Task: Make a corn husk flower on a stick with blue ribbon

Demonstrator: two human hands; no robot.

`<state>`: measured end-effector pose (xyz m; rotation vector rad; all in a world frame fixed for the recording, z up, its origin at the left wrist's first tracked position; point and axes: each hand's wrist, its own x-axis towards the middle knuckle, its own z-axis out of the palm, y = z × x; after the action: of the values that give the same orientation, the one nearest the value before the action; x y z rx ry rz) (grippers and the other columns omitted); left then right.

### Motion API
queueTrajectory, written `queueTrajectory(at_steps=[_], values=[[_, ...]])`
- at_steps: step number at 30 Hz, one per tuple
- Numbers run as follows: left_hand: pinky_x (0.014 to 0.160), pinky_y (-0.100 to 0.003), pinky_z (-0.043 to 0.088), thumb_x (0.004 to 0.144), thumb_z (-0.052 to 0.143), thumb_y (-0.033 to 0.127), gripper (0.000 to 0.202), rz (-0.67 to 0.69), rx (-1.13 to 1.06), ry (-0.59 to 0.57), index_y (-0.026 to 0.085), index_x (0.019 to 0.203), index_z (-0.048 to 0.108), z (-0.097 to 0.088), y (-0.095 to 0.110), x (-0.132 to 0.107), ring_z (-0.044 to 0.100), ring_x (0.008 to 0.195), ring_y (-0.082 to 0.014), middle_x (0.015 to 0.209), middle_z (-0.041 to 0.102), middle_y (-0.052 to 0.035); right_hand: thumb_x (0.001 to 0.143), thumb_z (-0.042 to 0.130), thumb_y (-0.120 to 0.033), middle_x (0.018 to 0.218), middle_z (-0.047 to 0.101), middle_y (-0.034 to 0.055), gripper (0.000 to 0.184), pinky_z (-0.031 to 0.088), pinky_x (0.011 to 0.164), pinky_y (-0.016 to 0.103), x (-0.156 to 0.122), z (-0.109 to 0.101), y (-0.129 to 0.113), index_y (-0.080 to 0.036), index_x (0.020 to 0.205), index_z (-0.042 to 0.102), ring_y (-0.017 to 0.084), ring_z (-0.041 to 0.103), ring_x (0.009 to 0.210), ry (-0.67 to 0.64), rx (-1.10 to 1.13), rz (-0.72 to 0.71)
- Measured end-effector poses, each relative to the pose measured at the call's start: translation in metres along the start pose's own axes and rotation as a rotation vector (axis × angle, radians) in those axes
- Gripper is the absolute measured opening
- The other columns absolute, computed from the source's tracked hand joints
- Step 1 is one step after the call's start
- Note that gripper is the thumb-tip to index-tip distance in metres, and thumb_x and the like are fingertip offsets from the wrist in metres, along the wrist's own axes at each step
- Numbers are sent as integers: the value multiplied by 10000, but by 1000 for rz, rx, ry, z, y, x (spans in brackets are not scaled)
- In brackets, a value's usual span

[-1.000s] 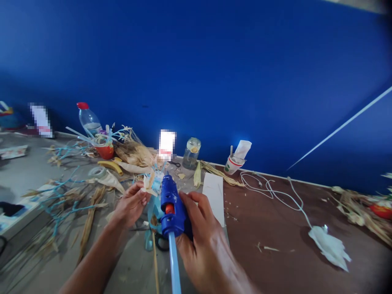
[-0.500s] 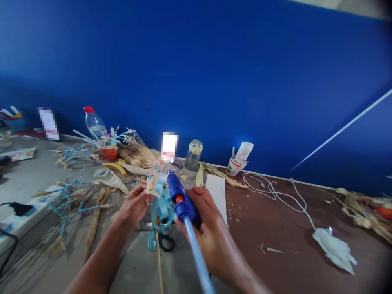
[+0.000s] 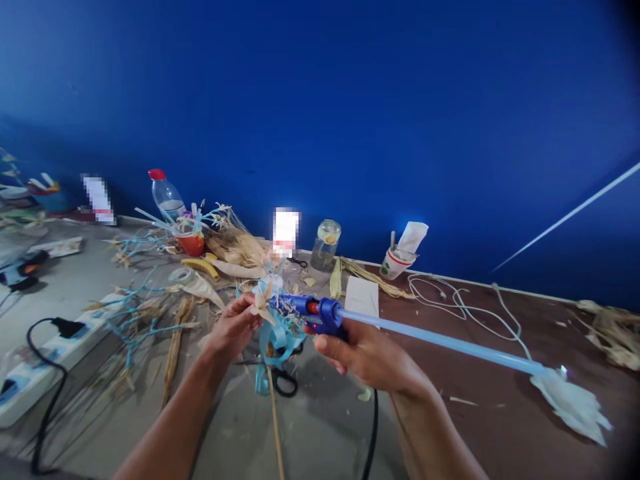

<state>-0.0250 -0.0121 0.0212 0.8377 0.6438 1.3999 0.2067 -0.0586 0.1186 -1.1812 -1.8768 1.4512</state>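
Observation:
My right hand point(image 3: 370, 353) grips a blue hot glue gun point(image 3: 313, 313) held sideways, its nozzle pointing left. A long pale glue stick point(image 3: 440, 343) juts from its back toward the right. My left hand point(image 3: 235, 327) pinches a small husk flower point(image 3: 263, 303), which sits right at the gun's nozzle. Below the flower hang pale blue ribbon loops point(image 3: 275, 337) and a thin wooden stick point(image 3: 277, 427). Black scissors point(image 3: 285, 383) lie on the table under both hands.
Dried husks point(image 3: 240, 247), blue-painted twigs point(image 3: 135, 320), a red cup point(image 3: 193, 243), a plastic bottle point(image 3: 165, 197), a jar point(image 3: 325, 243) and a paper cup point(image 3: 395, 263) line the wall. A power strip point(image 3: 35, 363) lies at left. White cord point(image 3: 450, 300) and white paper point(image 3: 570, 403) lie right.
My right hand has turned the glue gun from pointing away to lying sideways, nozzle now at the flower. The view has shifted left, showing the power strip.

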Motion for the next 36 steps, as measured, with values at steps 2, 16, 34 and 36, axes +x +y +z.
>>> queueTrajectory(at_steps=[2, 16, 34, 36], values=[[454, -189, 301, 540, 798, 257, 222, -10, -5, 0, 160, 618, 614, 0, 0, 0, 420, 448, -60, 511, 518, 35, 818, 489, -554, 650, 469, -17, 441, 367, 466, 223, 1, 1, 0, -169, 1022, 561, 89, 445, 501, 4, -4, 0], [443, -186, 304, 544, 794, 239, 201, -2, -8, -33, 163, 624, 625, -1, -1, 1, 425, 443, -57, 523, 530, 33, 875, 415, -475, 533, 466, -33, 354, 324, 477, 228, 1, -1, -13, -171, 745, 542, 100, 429, 495, 38, -176, -171], [436, -190, 299, 518, 803, 264, 229, -6, 40, 1, 165, 610, 618, 2, 0, 1, 414, 437, -59, 516, 519, 32, 885, 406, -468, 563, 488, -22, 365, 356, 559, 230, 2, 2, -8, -159, 782, 569, 121, 473, 596, 74, -245, -172], [437, -188, 305, 523, 801, 265, 228, -5, 46, -3, 160, 605, 616, 2, 0, 1, 418, 440, -59, 513, 516, 31, 884, 405, -472, 556, 485, -22, 369, 355, 551, 229, 2, 2, -8, -157, 782, 568, 121, 473, 588, 70, -253, -175]])
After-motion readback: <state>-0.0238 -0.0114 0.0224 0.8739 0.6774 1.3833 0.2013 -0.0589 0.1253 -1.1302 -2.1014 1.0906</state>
